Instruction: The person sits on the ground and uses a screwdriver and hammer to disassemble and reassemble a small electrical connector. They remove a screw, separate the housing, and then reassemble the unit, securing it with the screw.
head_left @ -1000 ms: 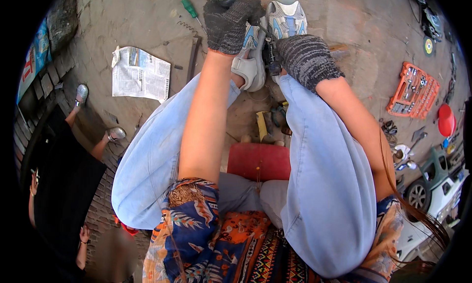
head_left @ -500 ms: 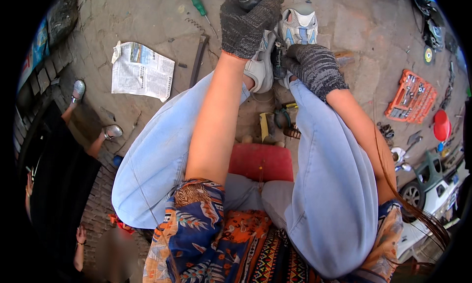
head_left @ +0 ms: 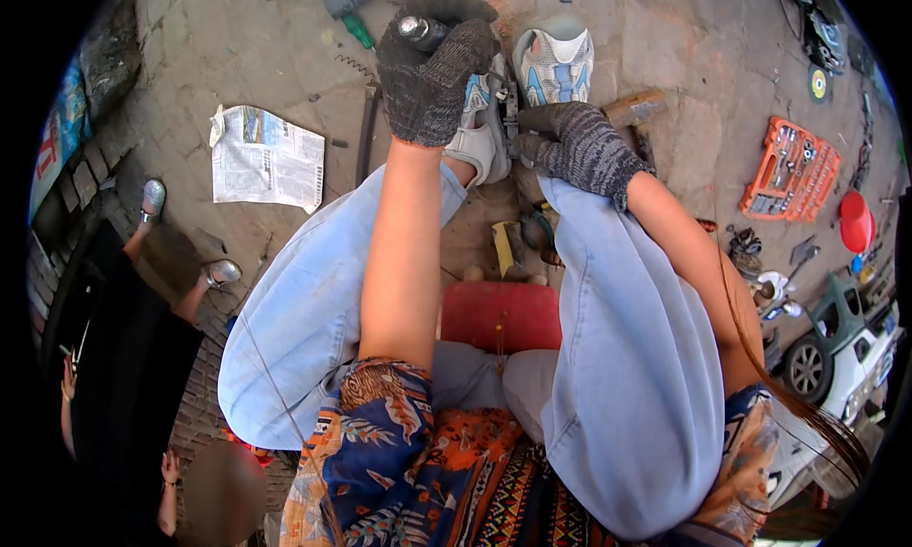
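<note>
My left hand [head_left: 432, 81], in a dark grey knitted glove, is closed around a dark cylindrical handle with a round silver end [head_left: 413, 27]. It is held above my left sneaker [head_left: 480, 134], and the tool's lower part is hidden by the glove. My right hand [head_left: 584, 150], in a matching glove, lies near the right sneaker [head_left: 556, 67]. Its fingers are bent against a narrow dark metal part [head_left: 510, 115] between the two shoes. The fingertips are partly hidden.
Newspaper [head_left: 271, 157], a coiled spring [head_left: 356, 69] and a green-handled screwdriver [head_left: 359, 31] lie left. A wooden piece [head_left: 635, 107] is beside my right hand. Farther right are an orange tool case [head_left: 791, 170], red bowl [head_left: 857, 222] and car [head_left: 826, 357]. Another person [head_left: 142, 347] is at left.
The view has shifted slightly. My left hand has moved a little left with the handle, away from the right sneaker. The right hand stays by the metal part, and the wooden piece shows more.
</note>
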`<state>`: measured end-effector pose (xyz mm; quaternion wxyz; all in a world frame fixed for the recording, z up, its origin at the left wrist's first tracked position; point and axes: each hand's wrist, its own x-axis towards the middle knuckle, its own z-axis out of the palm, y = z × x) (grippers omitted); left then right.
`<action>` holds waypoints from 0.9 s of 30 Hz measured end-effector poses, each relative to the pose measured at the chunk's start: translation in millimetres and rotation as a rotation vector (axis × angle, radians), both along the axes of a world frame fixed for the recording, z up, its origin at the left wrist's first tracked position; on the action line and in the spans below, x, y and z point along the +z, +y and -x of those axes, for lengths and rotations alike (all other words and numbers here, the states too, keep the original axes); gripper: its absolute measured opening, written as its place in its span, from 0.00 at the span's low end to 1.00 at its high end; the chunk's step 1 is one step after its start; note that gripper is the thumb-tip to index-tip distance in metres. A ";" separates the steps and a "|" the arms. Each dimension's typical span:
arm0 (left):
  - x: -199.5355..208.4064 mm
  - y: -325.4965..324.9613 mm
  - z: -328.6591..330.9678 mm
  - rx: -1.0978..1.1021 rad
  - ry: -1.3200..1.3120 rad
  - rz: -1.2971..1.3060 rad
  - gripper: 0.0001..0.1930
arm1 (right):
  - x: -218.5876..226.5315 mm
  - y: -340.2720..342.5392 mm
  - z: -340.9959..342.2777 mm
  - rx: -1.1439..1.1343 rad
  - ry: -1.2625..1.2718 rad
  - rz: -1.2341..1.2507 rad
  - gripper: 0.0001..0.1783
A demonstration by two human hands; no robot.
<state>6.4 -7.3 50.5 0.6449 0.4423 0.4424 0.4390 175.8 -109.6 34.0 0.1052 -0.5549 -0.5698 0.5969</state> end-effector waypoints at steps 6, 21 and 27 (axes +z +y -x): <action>-5.3 -2.8 -1.0 0.020 -0.131 0.012 0.10 | 5.7 2.2 0.5 -0.033 0.081 0.082 0.25; 15.2 3.0 -15.5 0.064 -0.160 0.063 0.12 | 5.5 2.8 -10.5 0.002 0.087 0.095 0.28; 4.4 1.8 -13.7 0.031 -0.060 0.078 0.11 | 14.1 7.6 4.7 0.134 -0.057 0.044 0.30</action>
